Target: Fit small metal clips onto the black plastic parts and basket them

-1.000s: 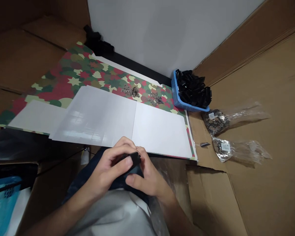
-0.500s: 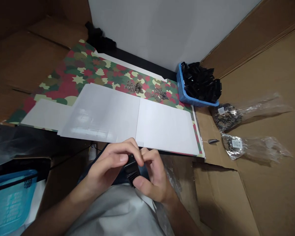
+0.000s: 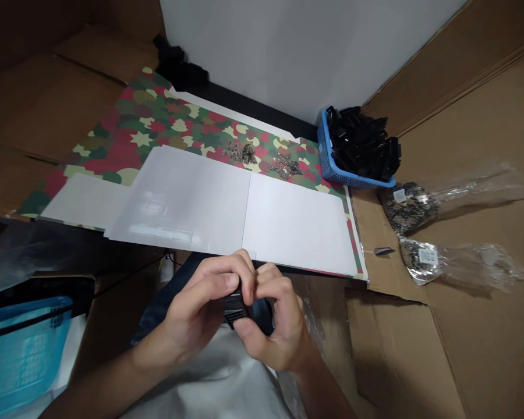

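Observation:
A small black plastic part with a ridged face is held between both hands, above my lap and just off the table's near edge. My left hand wraps it from the left, thumb on its upper end and fingers curled over the far side. From the right, my right hand pinches its lower end with the thumb, its forefinger bent close to the left fingertips. The fingers cover much of the part, so its exact kind cannot be made out.
White sheets lie on the camouflage-patterned table cover. Beyond them are two piles of small metal pieces. A blue basket of black parts stands at the far right, near two clear bags. A turquoise basket sits lower left.
The black part has turned a little in my fingers, and its ridged face shows more. My left thumb and right fingers have shifted slightly. The whole view has moved a little.

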A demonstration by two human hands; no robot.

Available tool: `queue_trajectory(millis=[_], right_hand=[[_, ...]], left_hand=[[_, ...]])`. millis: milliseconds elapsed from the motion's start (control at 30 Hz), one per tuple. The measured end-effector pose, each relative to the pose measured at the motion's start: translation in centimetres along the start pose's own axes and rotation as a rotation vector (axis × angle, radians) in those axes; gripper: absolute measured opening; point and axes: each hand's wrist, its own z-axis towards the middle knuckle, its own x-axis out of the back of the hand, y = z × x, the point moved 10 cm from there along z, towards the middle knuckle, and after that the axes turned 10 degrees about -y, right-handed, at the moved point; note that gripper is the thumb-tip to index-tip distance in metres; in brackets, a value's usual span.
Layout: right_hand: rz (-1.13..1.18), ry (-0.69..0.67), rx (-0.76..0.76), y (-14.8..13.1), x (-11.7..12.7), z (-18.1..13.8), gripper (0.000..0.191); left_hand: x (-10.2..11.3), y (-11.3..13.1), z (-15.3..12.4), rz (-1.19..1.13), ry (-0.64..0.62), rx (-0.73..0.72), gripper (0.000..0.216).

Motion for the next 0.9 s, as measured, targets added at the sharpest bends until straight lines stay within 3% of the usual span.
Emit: queue_trajectory(millis=[200, 333, 433, 500, 567, 633, 700, 767, 900], right_hand=[[0.043, -0.004, -0.029, 0.6, 0.3, -0.3, 0.028], [0.322, -0.131, -0.344, 4.7, -0.8, -1.5, 0.028], [0.676, -0.196, -0.5, 6.9, -2.3, -2.5, 0.036], [0.971, -0.15, -0.547, 7.9, -2.8, -2.7, 0.038], [1.241, -0.052, -0.562, 8.5, -3.1, -2.7, 0.039], [1.412, 0.042, -0.532, 8.8, -3.1, -2.5, 0.04], [1.514, 0.069, -0.472, 8.5, -3.5, -2.3, 0.037], [1.569, 0.063, -0.398, 8.1, -3.8, -2.3, 0.031], [1.556, 0.103, -0.318, 8.2, -3.3, -2.8, 0.028]], left_hand=[[0.4, -0.4, 0.2, -0.041, 0.057, 0.011, 0.022], [0.8, -0.6, 0.2, 0.072, 0.105, 0.032, 0.025], [1.2, -0.3, 1.6, 0.218, 0.068, 0.086, 0.027], [2.3, 1.5, 4.0, 0.434, 0.075, 0.077, 0.032], [3.9, 4.9, 7.2, 0.811, 0.133, 0.028, 0.033], [5.3, 8.6, 10.7, 1.411, 0.271, 0.023, 0.028], [7.3, 10.9, 13.6, 1.602, 0.399, 0.035, 0.02], [8.9, 11.2, 16.0, 1.72, 0.424, 0.077, 0.014], [10.5, 8.6, 18.5, 1.886, 0.336, 0.154, 0.02]])
